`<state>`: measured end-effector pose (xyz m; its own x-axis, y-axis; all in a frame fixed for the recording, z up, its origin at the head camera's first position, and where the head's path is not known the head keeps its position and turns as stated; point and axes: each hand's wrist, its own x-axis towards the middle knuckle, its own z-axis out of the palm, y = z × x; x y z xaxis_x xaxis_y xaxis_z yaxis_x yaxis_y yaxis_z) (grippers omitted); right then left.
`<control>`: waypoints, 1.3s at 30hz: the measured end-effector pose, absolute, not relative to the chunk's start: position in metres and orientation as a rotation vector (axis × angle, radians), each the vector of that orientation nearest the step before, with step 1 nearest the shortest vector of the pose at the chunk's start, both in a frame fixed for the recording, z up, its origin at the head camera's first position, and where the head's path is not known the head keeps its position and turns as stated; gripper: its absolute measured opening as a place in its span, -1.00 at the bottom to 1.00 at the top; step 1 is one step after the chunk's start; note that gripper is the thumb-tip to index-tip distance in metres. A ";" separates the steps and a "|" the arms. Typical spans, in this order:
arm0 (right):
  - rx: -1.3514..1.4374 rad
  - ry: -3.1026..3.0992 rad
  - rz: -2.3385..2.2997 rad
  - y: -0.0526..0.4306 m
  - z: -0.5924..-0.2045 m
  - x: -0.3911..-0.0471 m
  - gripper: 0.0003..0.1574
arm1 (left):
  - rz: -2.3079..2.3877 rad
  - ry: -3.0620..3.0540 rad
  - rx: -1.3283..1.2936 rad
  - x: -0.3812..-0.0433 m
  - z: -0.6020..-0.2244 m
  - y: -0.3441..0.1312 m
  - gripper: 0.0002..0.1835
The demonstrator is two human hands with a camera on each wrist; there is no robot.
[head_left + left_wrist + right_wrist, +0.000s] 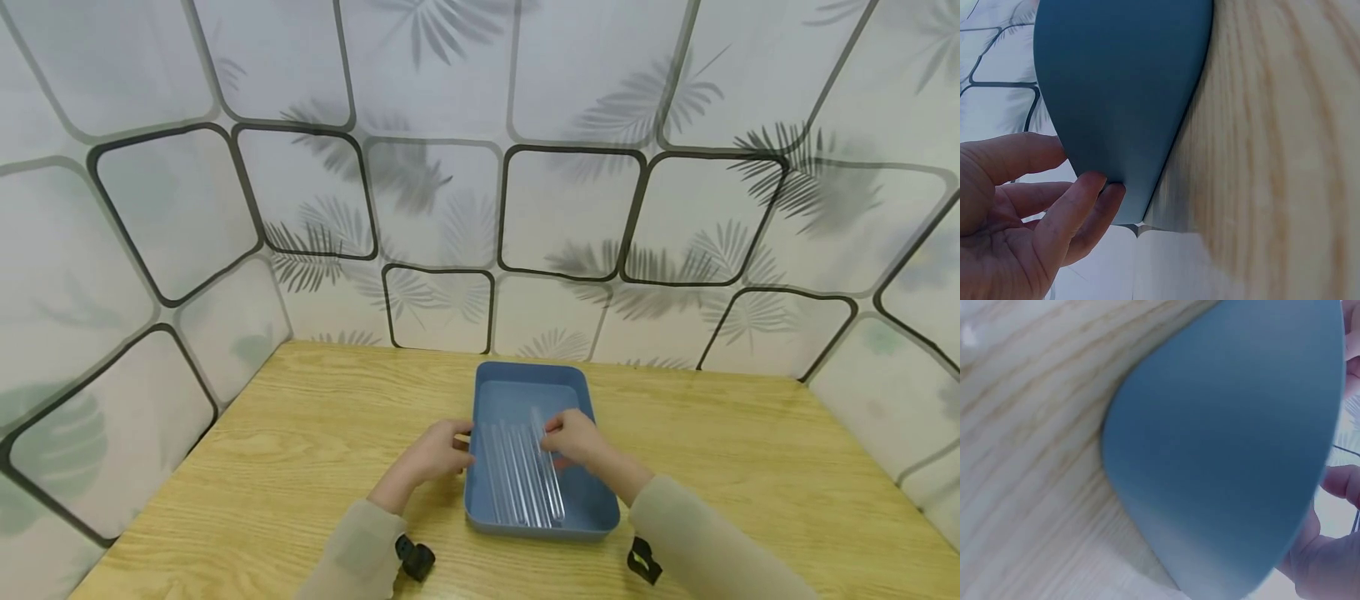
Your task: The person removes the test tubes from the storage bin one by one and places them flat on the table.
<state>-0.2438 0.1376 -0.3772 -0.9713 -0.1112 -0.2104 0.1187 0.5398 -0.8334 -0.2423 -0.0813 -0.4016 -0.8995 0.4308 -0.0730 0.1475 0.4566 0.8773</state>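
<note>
A blue rectangular tray [532, 392] lies on the wooden table with several long clear tubes [513, 479] side by side in it. My left hand [438, 448] is at the tray's left side; in the left wrist view its fingertips rest against the blue outer wall [1122, 94], fingers loosely extended. Over the tray's right half, my right hand [576, 437] pinches one clear tube [553, 487] near its far end, and that tube slants beside the others. From the right wrist, the tray wall [1222, 437] hides most of that hand and the tubes.
The wooden table [337, 417] stretches to both sides of the tray. Behind it and at the sides hangs a pale cloth [435, 208] with dark outlines and leaf prints. Black wrist devices [415, 558] show beside both sleeves.
</note>
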 end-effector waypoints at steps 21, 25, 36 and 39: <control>0.031 2.549 -1.422 0.173 -0.364 -0.242 -0.57 | 1.431 2.412 0.491 -0.244 -0.404 -0.082 -0.42; 0.039 2.545 -1.427 0.183 -0.361 -0.240 -0.60 | 1.427 2.410 0.493 -0.244 -0.403 -0.082 -0.42; 0.066 2.504 -1.490 0.215 -0.364 -0.238 -0.58 | 1.412 2.428 0.493 -0.242 -0.403 -0.083 -0.42; 0.066 2.506 -1.483 0.224 -0.365 -0.237 -0.60 | 1.407 2.430 0.495 -0.243 -0.402 -0.083 -0.42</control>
